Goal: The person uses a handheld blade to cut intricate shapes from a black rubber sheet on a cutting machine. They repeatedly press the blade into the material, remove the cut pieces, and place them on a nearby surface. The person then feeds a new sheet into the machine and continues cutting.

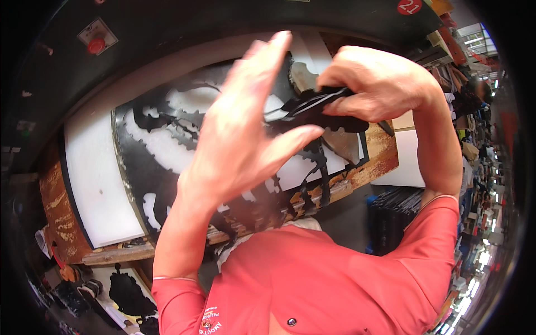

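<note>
My right hand is closed around several flat black cut pieces, which look like thin sheet material stacked together. Stretched out in front of them, my left hand has its fingers straight and its thumb apart, slightly smeared by motion. Its thumb passes close to the pieces; whether they touch I cannot tell. Under both hands lies a black sheet full of curved cut-out holes, with ragged strips hanging over the near edge. White cutting board shows beside the sheet and through its holes.
A dark machine body with a red push button spans the far side. The worn wooden table edge runs around the board. Black stacked material stands at the right, and black scraps lie at the lower left.
</note>
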The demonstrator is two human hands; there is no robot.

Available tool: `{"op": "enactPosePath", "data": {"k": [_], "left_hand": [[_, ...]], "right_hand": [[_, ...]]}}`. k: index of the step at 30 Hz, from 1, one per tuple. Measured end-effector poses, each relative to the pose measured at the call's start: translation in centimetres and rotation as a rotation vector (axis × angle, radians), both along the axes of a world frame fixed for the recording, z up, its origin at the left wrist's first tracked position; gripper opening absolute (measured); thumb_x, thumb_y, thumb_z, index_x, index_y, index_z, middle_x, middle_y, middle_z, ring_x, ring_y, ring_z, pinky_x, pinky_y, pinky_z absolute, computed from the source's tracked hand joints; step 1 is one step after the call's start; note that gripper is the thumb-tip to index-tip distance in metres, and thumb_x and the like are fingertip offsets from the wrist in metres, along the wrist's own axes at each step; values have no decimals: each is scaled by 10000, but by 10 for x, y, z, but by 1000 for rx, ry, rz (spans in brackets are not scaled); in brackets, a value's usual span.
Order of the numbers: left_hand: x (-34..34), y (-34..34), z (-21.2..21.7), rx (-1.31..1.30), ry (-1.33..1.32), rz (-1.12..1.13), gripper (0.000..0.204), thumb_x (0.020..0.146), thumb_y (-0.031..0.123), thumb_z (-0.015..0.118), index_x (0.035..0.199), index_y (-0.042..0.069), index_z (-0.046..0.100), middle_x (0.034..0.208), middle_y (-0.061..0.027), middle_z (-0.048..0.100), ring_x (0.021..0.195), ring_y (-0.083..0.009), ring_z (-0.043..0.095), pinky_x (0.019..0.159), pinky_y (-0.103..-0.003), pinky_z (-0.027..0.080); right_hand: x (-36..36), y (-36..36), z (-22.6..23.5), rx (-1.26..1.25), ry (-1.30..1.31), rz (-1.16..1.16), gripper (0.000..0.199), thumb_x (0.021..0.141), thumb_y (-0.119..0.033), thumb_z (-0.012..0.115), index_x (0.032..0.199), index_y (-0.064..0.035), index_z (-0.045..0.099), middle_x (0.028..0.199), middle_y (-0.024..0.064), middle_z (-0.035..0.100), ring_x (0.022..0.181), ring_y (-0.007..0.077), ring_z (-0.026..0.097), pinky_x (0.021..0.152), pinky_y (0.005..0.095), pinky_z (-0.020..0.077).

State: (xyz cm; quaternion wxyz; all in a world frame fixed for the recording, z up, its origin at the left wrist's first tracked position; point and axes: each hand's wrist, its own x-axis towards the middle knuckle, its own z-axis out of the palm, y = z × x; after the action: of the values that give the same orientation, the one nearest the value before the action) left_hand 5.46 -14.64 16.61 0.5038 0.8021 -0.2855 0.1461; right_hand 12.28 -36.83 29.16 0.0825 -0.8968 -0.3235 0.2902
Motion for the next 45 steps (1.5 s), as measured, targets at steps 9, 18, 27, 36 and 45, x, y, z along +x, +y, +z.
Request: {"op": "enactPosePath", "data": {"k": [9,18,27,36,45], "left_hand": [[-6,9,-24,-638,898,-304,194,1031,67,729,1193,-30,770,978,-40,785,895,-81,699,813,-269,581],[-16,38,-32,-668,695,-69,216,1008,19,749,1218,15,797,1010,1,786,914,-52,666,829,-242,555],[-27,31,-23,-536,608,59,248,1004,25,758,1251,6,764,1112,-9,774,984,-77,675,889,-264,560],[-30,22,-32,-651,695,84,274,1002,45,764,1268,-5,720,1135,-21,769,991,-83,676,890,-284,572],[-31,24,-33,-654,696,127,233,998,21,757,1230,10,767,1101,-18,791,956,-88,704,851,-266,589]], "right_hand": [[21,24,-21,349,226,-148,681,754,-221,971,1310,52,687,1045,85,773,915,125,723,815,294,610],[-11,6,-115,1304,463,-235,848,818,-66,936,1557,11,527,1383,160,696,1281,244,671,1170,412,507],[-39,53,-130,1706,77,-577,198,1035,-80,749,1213,8,747,1005,37,773,874,80,710,791,225,578],[-38,68,-120,1336,-268,-597,269,1099,-162,676,1311,-8,736,1145,18,766,956,51,657,869,215,541],[-31,81,-145,1467,32,-576,480,1003,-11,749,1460,6,602,1244,81,730,1141,127,677,997,270,542]]}}
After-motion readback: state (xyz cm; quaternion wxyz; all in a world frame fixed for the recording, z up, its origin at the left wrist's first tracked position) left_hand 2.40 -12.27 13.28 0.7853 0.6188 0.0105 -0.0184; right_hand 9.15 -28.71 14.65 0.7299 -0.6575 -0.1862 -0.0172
